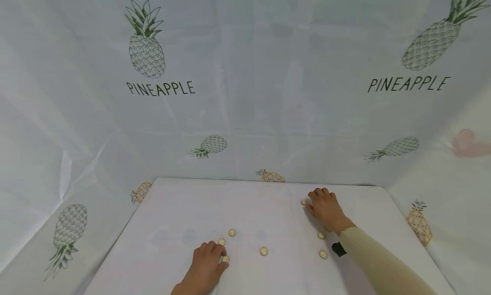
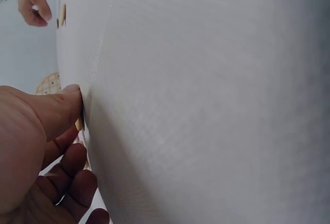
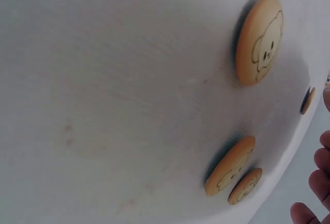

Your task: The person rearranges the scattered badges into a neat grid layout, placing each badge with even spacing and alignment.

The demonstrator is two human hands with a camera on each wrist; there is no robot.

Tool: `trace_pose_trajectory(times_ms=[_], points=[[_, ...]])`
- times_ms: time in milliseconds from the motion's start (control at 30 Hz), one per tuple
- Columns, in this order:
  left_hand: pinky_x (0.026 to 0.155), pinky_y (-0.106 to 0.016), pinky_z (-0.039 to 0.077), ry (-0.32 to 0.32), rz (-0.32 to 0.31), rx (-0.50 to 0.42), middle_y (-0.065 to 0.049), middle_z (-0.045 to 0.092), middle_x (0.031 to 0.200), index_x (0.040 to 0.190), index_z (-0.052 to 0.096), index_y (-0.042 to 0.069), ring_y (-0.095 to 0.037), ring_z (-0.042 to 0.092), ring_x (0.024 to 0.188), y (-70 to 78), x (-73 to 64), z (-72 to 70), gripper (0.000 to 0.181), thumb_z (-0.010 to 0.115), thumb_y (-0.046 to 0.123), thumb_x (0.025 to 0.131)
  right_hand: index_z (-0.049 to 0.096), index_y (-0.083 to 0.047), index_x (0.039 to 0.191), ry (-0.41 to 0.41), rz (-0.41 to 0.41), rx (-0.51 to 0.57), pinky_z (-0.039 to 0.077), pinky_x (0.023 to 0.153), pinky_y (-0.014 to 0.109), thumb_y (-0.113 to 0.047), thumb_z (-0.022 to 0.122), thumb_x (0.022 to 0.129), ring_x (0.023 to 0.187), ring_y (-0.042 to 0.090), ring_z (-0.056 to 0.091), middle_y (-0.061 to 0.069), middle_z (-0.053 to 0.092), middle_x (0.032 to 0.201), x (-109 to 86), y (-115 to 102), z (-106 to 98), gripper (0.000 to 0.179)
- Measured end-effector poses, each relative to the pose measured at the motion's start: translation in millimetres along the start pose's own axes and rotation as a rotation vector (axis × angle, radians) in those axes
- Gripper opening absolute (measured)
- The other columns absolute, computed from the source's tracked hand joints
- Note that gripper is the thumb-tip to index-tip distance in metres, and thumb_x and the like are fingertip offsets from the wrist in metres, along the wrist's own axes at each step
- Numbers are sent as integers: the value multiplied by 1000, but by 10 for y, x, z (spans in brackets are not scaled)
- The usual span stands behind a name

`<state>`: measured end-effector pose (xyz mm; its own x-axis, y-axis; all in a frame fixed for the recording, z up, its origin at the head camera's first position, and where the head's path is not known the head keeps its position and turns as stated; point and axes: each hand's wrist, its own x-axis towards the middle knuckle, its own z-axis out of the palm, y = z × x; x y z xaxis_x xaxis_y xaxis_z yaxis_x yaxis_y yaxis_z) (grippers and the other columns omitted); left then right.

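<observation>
In the head view, my left hand (image 1: 207, 261) is low on the white table, its thumb and index finger pinching a small round wooden disc (image 1: 225, 258). The left wrist view has the thumb (image 2: 72, 102) against this disc's edge (image 2: 79, 123). Just beyond these fingers lies another disc (image 1: 221, 241). My right hand (image 1: 326, 209) reaches to the far right of the table with bent fingers. Beside its thumb lies a wooden disc (image 1: 303, 202), outside the fingers. Close to the right wrist camera, a disc (image 3: 260, 42) shows a printed animal face.
More discs lie spread out: one left of centre (image 1: 232, 232), one in the middle (image 1: 264, 251), and two under the right forearm's side, a farther disc (image 1: 321, 235) and a nearer disc (image 1: 323, 254). White pineapple-printed sheeting (image 1: 245, 94) surrounds the table (image 1: 184, 205).
</observation>
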<state>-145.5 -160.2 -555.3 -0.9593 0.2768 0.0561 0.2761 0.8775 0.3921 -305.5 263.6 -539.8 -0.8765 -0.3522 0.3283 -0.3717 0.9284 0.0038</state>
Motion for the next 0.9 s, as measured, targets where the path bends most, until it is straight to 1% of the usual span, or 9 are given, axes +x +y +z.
trace_pose_trajectory(times_ms=[100, 167, 267, 400, 533, 767, 833, 900], points=[[90, -50, 42, -8, -4, -8, 9, 52, 100, 105, 63, 22, -14, 45, 93, 11, -7, -4, 23, 80, 30, 93, 67, -1, 124, -49, 20, 28, 47, 93, 61, -30, 70, 101, 116, 41, 57, 18, 66, 121, 40, -5, 26, 37], [92, -52, 42, -7, 2, -6, 8, 53, 102, 106, 63, 21, -15, 46, 96, 18, -14, -7, 23, 80, 30, 93, 67, -1, 125, -64, 22, 37, 46, 93, 61, -29, 69, 102, 117, 41, 56, 17, 66, 122, 58, -4, 35, 36], [94, -54, 42, -1, 14, 1, 8, 55, 104, 107, 64, 20, -17, 47, 99, 30, -26, -15, 23, 80, 28, 93, 68, -3, 122, -67, 11, 39, 46, 92, 61, -28, 69, 103, 116, 40, 56, 15, 66, 121, 71, -7, 42, 31], [95, -55, 42, 1, 20, 12, 7, 55, 104, 108, 65, 20, -17, 48, 99, 41, -32, -27, 22, 80, 27, 93, 70, -5, 116, -62, -28, 43, 47, 89, 60, -25, 68, 104, 112, 38, 57, 12, 67, 117, 83, -21, 45, 23], [96, -56, 42, 5, 26, 28, 8, 55, 104, 107, 65, 21, -18, 48, 99, 39, -32, -24, 21, 80, 27, 93, 72, -6, 114, -84, -28, 50, 47, 88, 59, -26, 65, 106, 110, 35, 58, 10, 68, 115, 95, -32, 57, 22], [96, -57, 42, 26, 96, 51, 7, 58, 109, 111, 67, 21, -20, 51, 104, 4, -61, -10, 23, 79, 17, 92, 70, -6, 112, -112, 15, 79, 47, 89, 59, -26, 64, 107, 108, 35, 58, 9, 67, 111, 124, -39, 86, 22], [97, -58, 42, 16, 87, 33, 6, 58, 112, 113, 67, 19, -21, 52, 106, -2, -66, -17, 24, 79, 18, 93, 69, -6, 111, -118, 21, 86, 46, 88, 59, -26, 64, 107, 108, 35, 57, 9, 67, 110, 137, -46, 93, 21], [96, -58, 42, 11, 53, 17, 4, 59, 113, 114, 66, 18, -22, 52, 106, -7, -67, -27, 25, 80, 22, 93, 69, -6, 111, -128, 31, 96, 46, 89, 59, -26, 64, 107, 109, 35, 57, 8, 67, 110, 153, -58, 100, 21]])
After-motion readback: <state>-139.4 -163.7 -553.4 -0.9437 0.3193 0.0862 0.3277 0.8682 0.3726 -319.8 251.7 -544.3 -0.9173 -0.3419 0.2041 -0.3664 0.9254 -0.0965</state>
